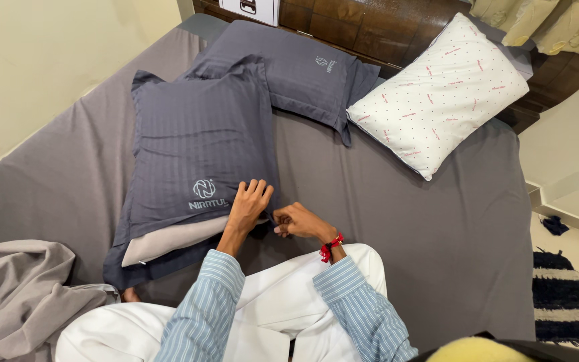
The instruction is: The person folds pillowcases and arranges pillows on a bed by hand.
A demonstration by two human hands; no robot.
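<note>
In the head view, the left hand (249, 204) lies flat with the fingers spread open on the near right corner of the dark grey striped pillow in a fabric cover (195, 151), pressing on it without gripping. The right hand (297, 221) is closed into a pinch just beside it, and it holds the edge of the same cover at that corner; a red thread band (330, 247) is tied around its wrist. This pillow lies on the grey bed sheet (397, 214), in front of the person's knees, with its long axis running away from the person towards the headboard, slightly tilted to the left. At its near end the pale beige inner pillow (169, 241) shows out of the open side of the cover. A small white round logo with a line of letters under it is printed near the near edge of the cover. Behind it lies a second dark grey pillow (296, 70), touching the first, with a small white mark near its right corner. To the right of that one lies a white pillow with small red marks (440, 94), placed diagonally. A crumpled grey cloth (24, 295) lies at the near left.
</note>
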